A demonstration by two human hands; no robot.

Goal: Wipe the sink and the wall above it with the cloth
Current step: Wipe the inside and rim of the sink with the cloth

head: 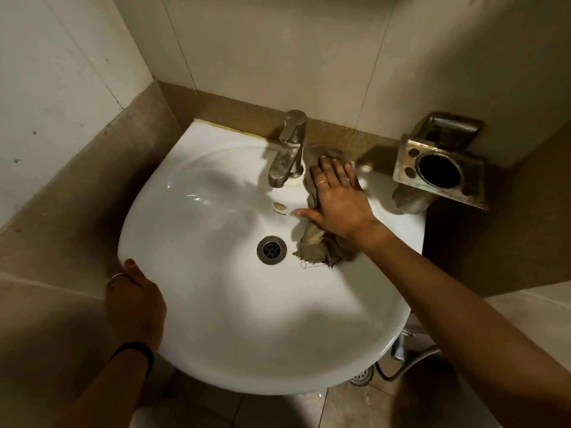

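A white round sink (pixel 234 319) is fixed to a tiled wall (pixel 278 57). My right hand (pixel 336 199) lies flat, fingers spread, pressing a brown-grey cloth (pixel 318 245) onto the sink's back ledge just right of the metal tap (pixel 289 149). The cloth trails down from the ledge into the bowl, ending near the drain (pixel 271 250). My left hand (pixel 134 304) grips the sink's front left rim, thumb on top.
A tarnished metal toothbrush and cup holder (pixel 438 171) sticks out from the wall at the right, with a soap dish (pixel 448 128) above it. A brown stone band runs behind the sink. A hose and floor drain (pixel 361 376) show below the sink's right side.
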